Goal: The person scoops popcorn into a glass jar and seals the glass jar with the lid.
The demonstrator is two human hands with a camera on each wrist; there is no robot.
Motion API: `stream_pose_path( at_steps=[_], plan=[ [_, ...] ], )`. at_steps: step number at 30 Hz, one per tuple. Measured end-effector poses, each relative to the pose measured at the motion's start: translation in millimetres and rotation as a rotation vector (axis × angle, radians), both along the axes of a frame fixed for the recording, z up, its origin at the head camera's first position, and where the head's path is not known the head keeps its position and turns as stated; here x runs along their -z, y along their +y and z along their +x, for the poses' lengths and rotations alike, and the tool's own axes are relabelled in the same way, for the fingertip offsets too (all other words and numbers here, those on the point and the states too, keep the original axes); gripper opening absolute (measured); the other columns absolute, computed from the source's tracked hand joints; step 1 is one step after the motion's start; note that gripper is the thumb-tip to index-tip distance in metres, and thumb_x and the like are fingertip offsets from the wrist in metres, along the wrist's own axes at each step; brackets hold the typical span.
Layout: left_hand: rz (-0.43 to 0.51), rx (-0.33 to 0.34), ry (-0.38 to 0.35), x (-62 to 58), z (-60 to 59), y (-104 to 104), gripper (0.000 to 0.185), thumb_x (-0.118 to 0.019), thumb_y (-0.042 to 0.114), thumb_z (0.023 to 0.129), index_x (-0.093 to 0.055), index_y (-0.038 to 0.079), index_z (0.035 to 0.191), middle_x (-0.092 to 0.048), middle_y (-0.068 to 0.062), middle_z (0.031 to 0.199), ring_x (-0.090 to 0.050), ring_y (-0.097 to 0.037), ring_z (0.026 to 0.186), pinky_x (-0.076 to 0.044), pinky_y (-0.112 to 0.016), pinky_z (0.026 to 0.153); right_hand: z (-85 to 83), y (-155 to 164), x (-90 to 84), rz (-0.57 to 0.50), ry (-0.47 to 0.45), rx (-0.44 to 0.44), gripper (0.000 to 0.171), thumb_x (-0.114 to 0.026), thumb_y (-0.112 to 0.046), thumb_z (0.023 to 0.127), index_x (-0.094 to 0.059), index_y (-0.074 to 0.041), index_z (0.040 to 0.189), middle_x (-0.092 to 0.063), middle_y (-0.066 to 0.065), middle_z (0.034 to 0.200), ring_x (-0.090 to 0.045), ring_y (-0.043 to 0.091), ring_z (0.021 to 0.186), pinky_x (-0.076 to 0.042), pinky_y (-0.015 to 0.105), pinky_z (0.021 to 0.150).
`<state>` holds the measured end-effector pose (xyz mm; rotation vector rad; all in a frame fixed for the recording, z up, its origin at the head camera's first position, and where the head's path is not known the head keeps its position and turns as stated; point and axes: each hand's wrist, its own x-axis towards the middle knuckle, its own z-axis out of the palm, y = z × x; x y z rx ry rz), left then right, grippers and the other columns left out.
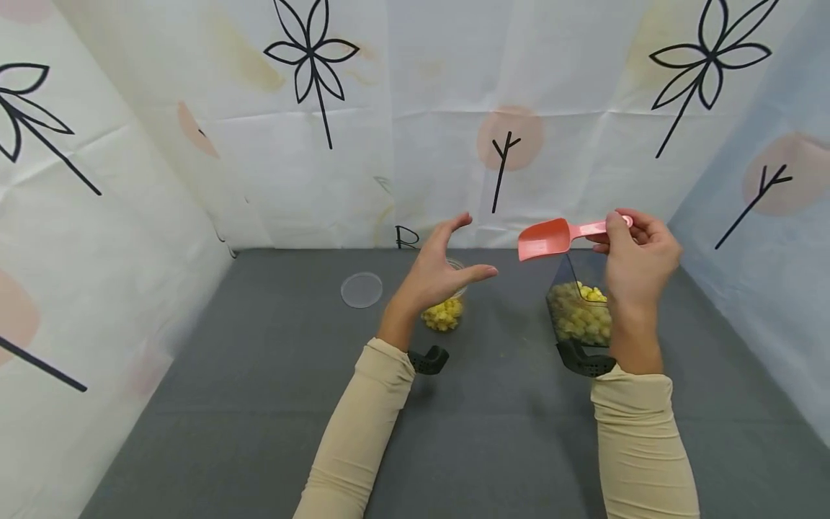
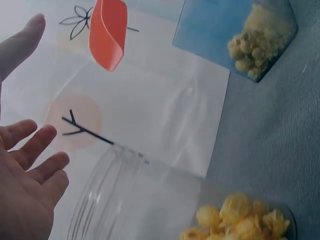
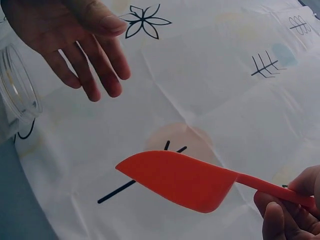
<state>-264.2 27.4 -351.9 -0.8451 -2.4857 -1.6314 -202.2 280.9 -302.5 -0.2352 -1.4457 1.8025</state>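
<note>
Two hands raised over the tabletop (image 1: 259, 404), right hand (image 1: 638, 263) fingers pinching the scoop (image 1: 558, 236) handle, scoop lying level, bowl pointing left, left hand (image 1: 441, 270) fingers spread, holding nothing

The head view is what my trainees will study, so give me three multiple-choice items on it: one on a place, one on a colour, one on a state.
1. Where does the clear round lid lie?
A. on the grey table, on the left hand's side of the jar
B. on top of the jar
C. in the right hand

2. What colour is the scoop?
A. blue
B. coral pink
C. black

3. How is the left hand?
A. gripping the scoop
B. closed in a fist
C. open, fingers spread above the clear jar

Answers:
1. A: the lid lies flat on the table, apart from the jar.
2. B: the scoop's bowl and handle are both coral pink.
3. C: the fingers are straight and hold nothing, while the right hand pinches the scoop's handle.
</note>
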Motion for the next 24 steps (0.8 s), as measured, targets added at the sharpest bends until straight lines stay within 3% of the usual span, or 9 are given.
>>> stream_pose_path(
  at_steps=[12, 24],
  plan=[
    [-0.110, 0.108, 0.027, -9.7, 4.7, 45.1, 0.100, -0.082, 0.053, 0.082, -0.024, 0.034, 0.161, -0.031, 0.014, 0.161, -0.032, -0.009, 0.150, -0.037, -0.046, 0.121, 10.7, 32.5, 0.8, -0.059, 0.011, 0.095, 0.005, -0.072, -0.004, 0.091, -0.074, -0.006, 0.095, -0.068, 0.006, 0.086, -0.068, 0.009, 0.056, -0.053, 0.015, 0.053],
    [-0.189, 0.196, 0.027, -3.2, 4.0, 88.1, 0.102, -0.079, 0.056, 0.084, -0.018, 0.034, 0.163, -0.025, 0.009, 0.165, -0.031, -0.013, 0.153, -0.038, -0.044, 0.121, 21.0, 60.4, 3.0, -0.063, -0.037, 0.170, 0.011, -0.073, -0.008, 0.092, -0.074, -0.004, 0.101, -0.067, 0.004, 0.088, -0.066, 0.009, 0.057, -0.053, 0.014, 0.055]
  ],
)
